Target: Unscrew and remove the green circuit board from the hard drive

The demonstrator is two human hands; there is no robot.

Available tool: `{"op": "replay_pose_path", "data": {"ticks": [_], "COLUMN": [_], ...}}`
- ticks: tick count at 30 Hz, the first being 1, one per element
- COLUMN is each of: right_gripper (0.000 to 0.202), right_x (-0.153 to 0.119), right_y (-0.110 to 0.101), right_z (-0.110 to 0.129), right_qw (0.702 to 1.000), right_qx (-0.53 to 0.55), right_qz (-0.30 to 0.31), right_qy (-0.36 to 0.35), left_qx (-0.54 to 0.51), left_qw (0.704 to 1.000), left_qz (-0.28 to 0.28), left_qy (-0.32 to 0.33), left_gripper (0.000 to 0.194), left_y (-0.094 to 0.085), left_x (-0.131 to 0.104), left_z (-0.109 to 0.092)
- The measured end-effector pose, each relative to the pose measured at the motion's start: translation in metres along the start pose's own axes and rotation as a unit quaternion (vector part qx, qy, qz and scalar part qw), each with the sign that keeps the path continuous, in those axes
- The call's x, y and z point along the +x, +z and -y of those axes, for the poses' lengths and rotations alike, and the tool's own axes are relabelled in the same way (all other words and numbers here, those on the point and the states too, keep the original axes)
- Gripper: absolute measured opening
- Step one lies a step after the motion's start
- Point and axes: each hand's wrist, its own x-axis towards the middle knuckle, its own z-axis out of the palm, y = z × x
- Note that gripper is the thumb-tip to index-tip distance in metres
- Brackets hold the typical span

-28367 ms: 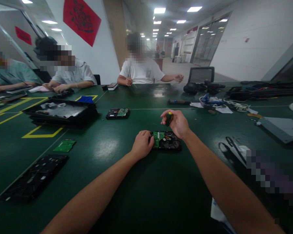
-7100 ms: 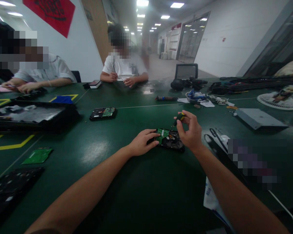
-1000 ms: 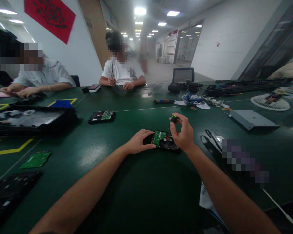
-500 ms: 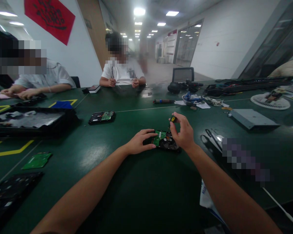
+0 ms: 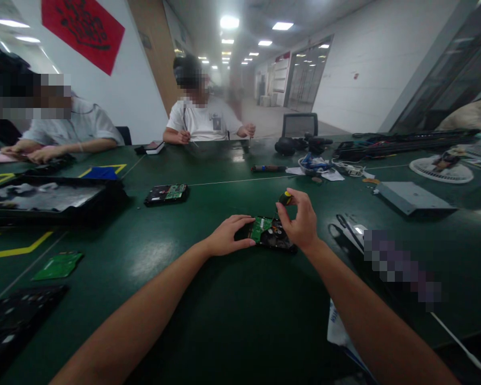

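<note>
Hard drive [image 5: 268,233] on tabletop [image 5: 224,315]

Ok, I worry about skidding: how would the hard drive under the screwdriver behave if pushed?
The hard drive looks a rigid slab, so it probably won't bend. Lying flat, it would likely slide, not tip. Its exposed green circuit board may scratch easily.

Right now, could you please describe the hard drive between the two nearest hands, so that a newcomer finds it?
On the green table, find the nearest left hand and right hand. Between them lies a black hard drive, green circuit board at its left end. Unlike the similar drive farther off, it has a screwdriver over it.
</note>
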Motion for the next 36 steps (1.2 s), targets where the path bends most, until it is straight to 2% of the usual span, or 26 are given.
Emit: {"op": "replay_pose_path", "data": {"ticks": [7,11,19,24,29,36], "right_gripper": [0.053,0.051,0.053,0.05,0.053,0.051], "right_x": [0.0002,0.0009,0.0018,0.0018,0.0024,0.0015], "right_y": [0.0011,-0.0015,-0.0016,-0.0017,-0.0018,-0.0018], "right_z": [-0.0016,-0.0004,-0.0004,-0.0009,-0.0003,-0.001], "right_qw": [0.999,1.0,0.999,1.0,0.999,1.0], "right_qx": [0.021,0.01,0.032,0.008,0.028,0.02], "right_qz": [0.027,0.019,0.04,0.025,0.03,0.002], "right_qy": [-0.01,-0.005,0.009,0.012,0.004,0.022], "left_qx": [0.002,0.001,-0.004,0.002,-0.006,-0.019], "left_qw": [1.0,1.0,1.0,1.0,1.0,0.999], "left_qz": [0.005,0.012,0.009,0.019,0.02,0.037], "left_qy": [0.003,-0.003,-0.028,-0.019,-0.019,-0.02], "left_gripper": [0.074,0.074,0.083,0.08,0.081,0.084], "left_y": [-0.0011,-0.0024,-0.0029,-0.0033,-0.0036,-0.0061], "left_x": [0.0004,0.0002,-0.0003,-0.0002,-0.0005,-0.0004], "left_z": [-0.0006,-0.0027,-0.0031,-0.0025,-0.0022,0.0]}}
